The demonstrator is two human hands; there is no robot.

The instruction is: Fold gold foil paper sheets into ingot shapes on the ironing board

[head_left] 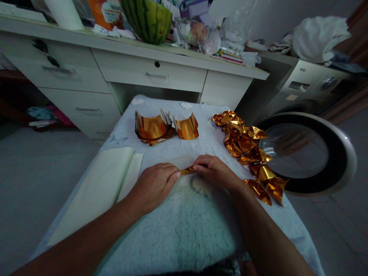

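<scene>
Between my two hands stretches a narrow folded strip of gold foil paper [186,171], with a pale sheet edge just behind it. My left hand [158,184] pinches its left end between thumb and fingers. At the other end, my right hand [214,170] is closed on the strip. Beyond them stand two stacks of curled gold foil sheets, the larger left stack [151,128] and the smaller right stack [187,127]. A heap of folded gold foil pieces [241,142] runs down the right side. Left of my left hand lies a stack of pale paper sheets [97,188].
A cloth-covered table [184,237] holds the papers. Behind it, a white drawer desk [129,65] carries a cut watermelon [148,19], plastic bags and clutter. The open round door [304,153] of a washing machine [304,80] stands close to the table's right edge.
</scene>
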